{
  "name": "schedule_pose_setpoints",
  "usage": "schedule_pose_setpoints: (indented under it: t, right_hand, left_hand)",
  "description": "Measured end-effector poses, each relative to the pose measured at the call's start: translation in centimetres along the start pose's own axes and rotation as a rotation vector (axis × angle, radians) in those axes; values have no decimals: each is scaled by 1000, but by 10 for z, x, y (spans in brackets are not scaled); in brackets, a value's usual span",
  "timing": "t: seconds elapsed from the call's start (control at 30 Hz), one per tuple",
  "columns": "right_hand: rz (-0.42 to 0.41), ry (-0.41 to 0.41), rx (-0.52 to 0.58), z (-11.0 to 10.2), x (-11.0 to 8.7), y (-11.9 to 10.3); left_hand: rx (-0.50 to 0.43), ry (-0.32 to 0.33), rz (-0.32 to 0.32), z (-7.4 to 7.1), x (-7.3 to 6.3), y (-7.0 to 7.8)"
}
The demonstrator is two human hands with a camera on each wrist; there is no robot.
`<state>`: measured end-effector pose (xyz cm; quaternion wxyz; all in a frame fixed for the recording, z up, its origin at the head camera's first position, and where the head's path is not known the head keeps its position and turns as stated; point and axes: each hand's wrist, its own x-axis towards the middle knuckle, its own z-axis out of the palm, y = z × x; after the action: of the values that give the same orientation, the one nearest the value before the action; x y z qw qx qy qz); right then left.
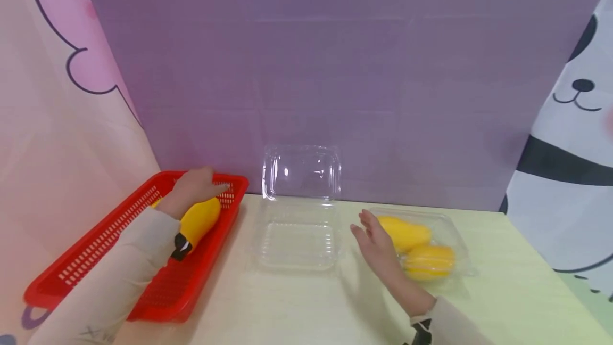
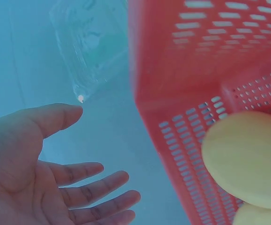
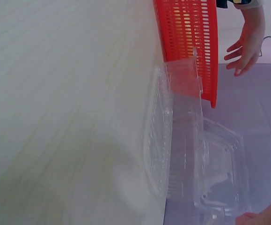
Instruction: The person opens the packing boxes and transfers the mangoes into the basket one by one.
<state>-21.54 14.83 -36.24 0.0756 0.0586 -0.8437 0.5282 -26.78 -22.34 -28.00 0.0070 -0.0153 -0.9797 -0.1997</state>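
My left hand (image 1: 193, 189) hovers over the far end of the red basket (image 1: 230, 222), its fingers spread and holding nothing. In the basket below it lies a yellow mango-shaped fruit (image 1: 203, 220); the left wrist view shows a smooth rounded one (image 2: 247, 157) with part of another beneath it. An open clear plastic clamshell box (image 1: 297, 244) stands mid-table, its lid (image 1: 303, 172) raised at the back. My right hand (image 1: 378, 246) is raised with loosely extended fingers beside a second clear box (image 1: 452, 228), which holds yellow fruits (image 1: 428, 262).
A purple backdrop (image 1: 330, 84) rises behind the pale table (image 1: 297, 307). Printed cloths with cartoon animals hang at the left and right sides (image 1: 565, 201). The basket stands along the table's left side.
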Motion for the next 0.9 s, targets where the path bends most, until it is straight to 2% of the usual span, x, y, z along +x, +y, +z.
schedule_pose_setpoints:
  t: [0.23, 0.47, 0.6, 0.77, 0.9]
  right_hand:
    - [-8, -6, -15, -25, 1, 0]
    - [-23, -54, 8, -62, 2, -1]
    - [-50, -63, -48, -80, 0, 5]
    - [-79, -84, -121, -97, 0, 17]
    - [-83, -77, -160, -111, -1, 26]
  left_hand:
    - [3, 1, 26, 5, 3, 22]
    - [20, -21, 57, 15, 6, 44]
    - [31, -31, 83, 20, 7, 49]
    - [-1, -40, 94, 23, 5, 56]
    - [-2, -30, 155, 29, 6, 62]
